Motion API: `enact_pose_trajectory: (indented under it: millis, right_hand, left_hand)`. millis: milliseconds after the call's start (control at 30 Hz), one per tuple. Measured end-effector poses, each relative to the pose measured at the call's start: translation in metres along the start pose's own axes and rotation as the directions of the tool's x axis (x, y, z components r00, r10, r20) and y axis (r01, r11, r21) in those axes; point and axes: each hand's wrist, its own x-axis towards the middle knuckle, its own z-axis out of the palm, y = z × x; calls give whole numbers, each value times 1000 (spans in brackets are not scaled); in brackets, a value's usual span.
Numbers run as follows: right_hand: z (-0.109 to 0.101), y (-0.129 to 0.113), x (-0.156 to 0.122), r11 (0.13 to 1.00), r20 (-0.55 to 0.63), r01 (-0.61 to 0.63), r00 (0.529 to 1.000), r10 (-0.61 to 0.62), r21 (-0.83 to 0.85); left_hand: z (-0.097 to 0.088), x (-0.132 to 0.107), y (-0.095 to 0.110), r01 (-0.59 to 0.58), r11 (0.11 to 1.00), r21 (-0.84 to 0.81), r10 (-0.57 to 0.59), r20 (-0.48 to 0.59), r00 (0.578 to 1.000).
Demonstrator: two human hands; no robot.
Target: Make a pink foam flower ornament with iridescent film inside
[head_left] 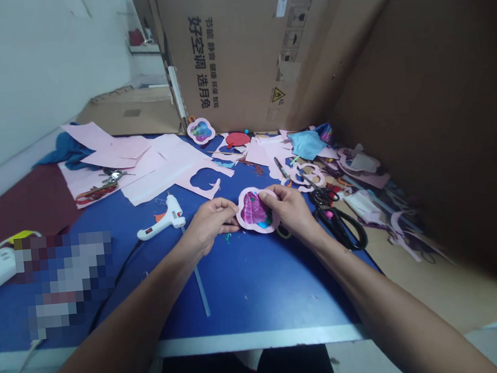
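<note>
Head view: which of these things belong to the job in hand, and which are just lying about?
In use: left hand, right hand, pink scalloped paper frame with purple foil centre.
Lying about: white hot glue gun, black-handled scissors, pink paper offcuts, cardboard box.

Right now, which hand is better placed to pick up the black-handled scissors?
Probably your right hand: it sits right beside the black-handled scissors, while your left hand is farther away, on the other side of the pink paper frame that both hands hold.
</note>
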Motion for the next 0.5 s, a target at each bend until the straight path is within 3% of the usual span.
enact_pose_trajectory:
  millis: [333,500]
  right_hand:
    - [1,2,1,1000,-32,-11,999,10,-13]
    - [3,4,2,1000,-45,0,999,-1,-10]
  left_hand:
    - [1,-3,2,-47,998,52,46,24,999]
    - [2,-4,1,-146,987,70,137,126,983]
